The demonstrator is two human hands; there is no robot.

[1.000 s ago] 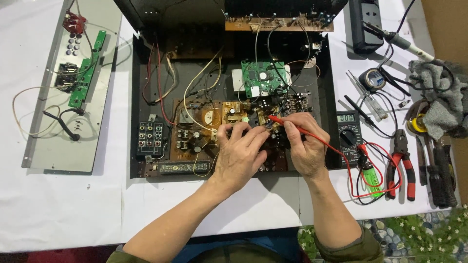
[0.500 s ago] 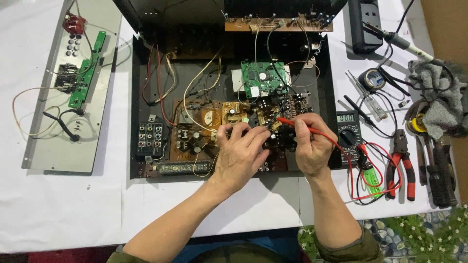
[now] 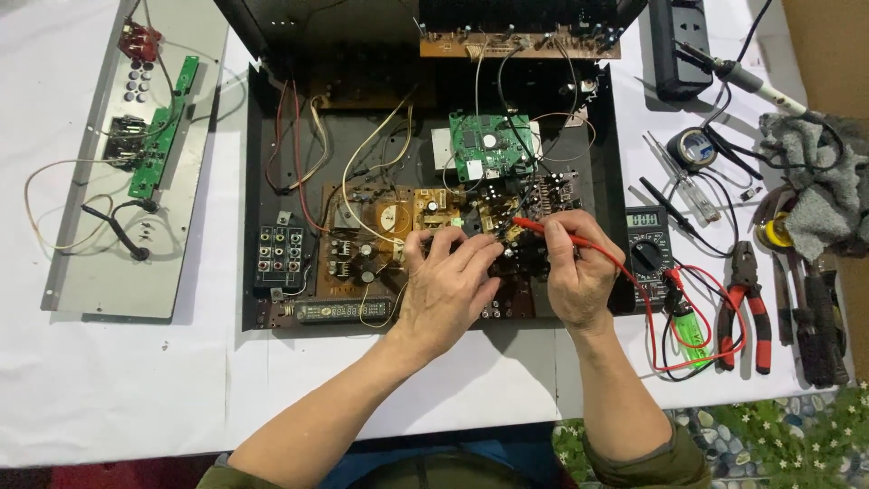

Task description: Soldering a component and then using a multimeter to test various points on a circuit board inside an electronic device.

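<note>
White table: R hand (image 3: pixel 579 272) holds red probe (image 3: pixel 552 230) horizontal, tip pointing left.

Bright, even overhead light; soft shadows; edges perhaps slightly blurred.

The right hand (image 3: pixel 579 276) drew the red probe (image 3: pixel 543 228) leftward (tip now nearer the left hand's fingertips (image 3: pixel 471 243)) and lowered it flatter.

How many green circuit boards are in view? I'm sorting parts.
2. One squarish green board sits inside the open black case, above the hands. One long narrow green board lies on the grey panel at left. Others may be hidden.
</note>
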